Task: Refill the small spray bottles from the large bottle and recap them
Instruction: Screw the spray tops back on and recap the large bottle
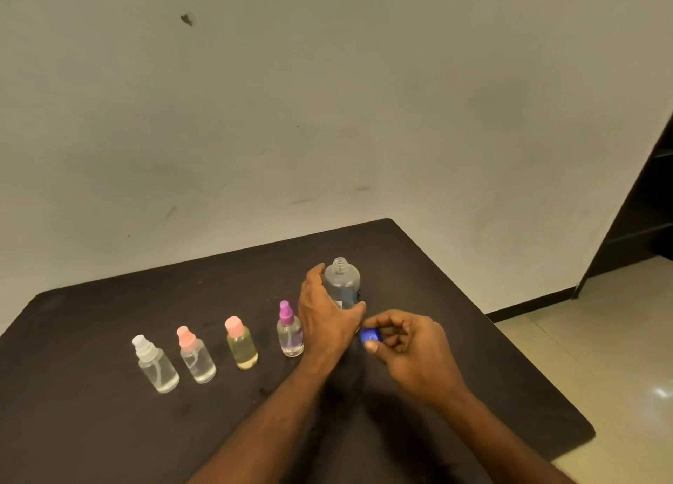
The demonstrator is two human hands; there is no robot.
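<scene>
Beside my left hand [327, 323], which grips the uncapped big bottle [342, 283], my right hand [408, 345] pinches its blue cap [370, 336]; set it down, then uncap a sprayer [290, 330].

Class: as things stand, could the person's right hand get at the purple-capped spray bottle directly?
Probably not directly: the left hand, gripping the large bottle, lies between the right hand and the purple-capped bottle.

left hand [326, 314] curled round bottle [342, 283], right hand [408, 345] pinching cap [370, 336], forearms reaching forward over table
</scene>
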